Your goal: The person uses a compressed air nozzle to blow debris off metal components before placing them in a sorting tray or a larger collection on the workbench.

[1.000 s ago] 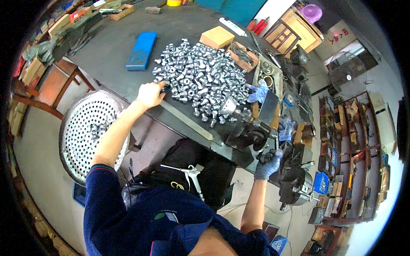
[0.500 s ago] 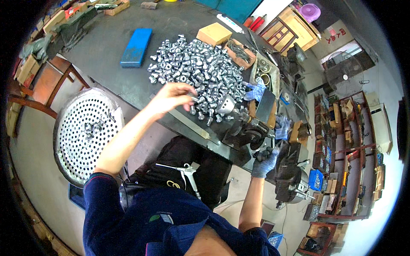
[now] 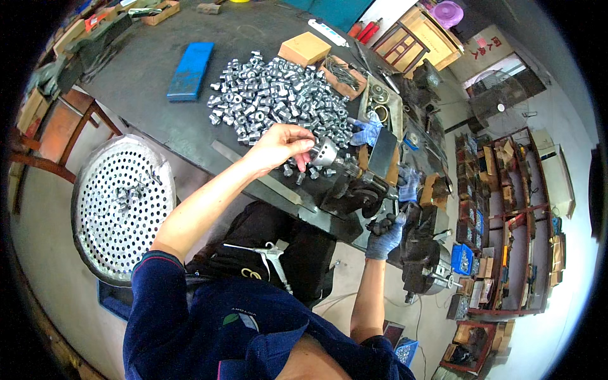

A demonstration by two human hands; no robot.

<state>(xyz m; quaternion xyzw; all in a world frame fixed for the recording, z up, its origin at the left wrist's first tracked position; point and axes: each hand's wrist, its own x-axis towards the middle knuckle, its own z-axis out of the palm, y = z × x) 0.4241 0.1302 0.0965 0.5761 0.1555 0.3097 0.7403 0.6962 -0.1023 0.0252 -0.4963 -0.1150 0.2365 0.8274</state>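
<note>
My bare left hand (image 3: pixel 283 149) pinches a small metal fitting, mostly hidden by the fingers, against the open face of a silver chuck (image 3: pixel 325 152). That chuck is mounted on a dark bench machine (image 3: pixel 358 193) at the table's near edge. Behind the hand spreads a big heap of shiny metal fittings (image 3: pixel 278 95), and a few loose ones lie below the chuck. My right hand (image 3: pixel 386 237), in a blue-grey glove with dark fingers, is closed around a lever handle (image 3: pixel 396 208) at the machine's right; the fingers partly cover it.
A blue box (image 3: pixel 190 71), a yellow-orange block (image 3: pixel 304 48) and a carton of thin metal pieces (image 3: pixel 342 76) surround the heap. At left stands a perforated round stool (image 3: pixel 120 234) with several fittings. An air blow gun (image 3: pixel 272 256) lies on my lap. Shelves (image 3: pixel 510 240) stand right.
My left hand has moved right from the front of the heap to the chuck face, carrying the fitting. My right hand stays at the lever. The whole view has shifted slightly.
</note>
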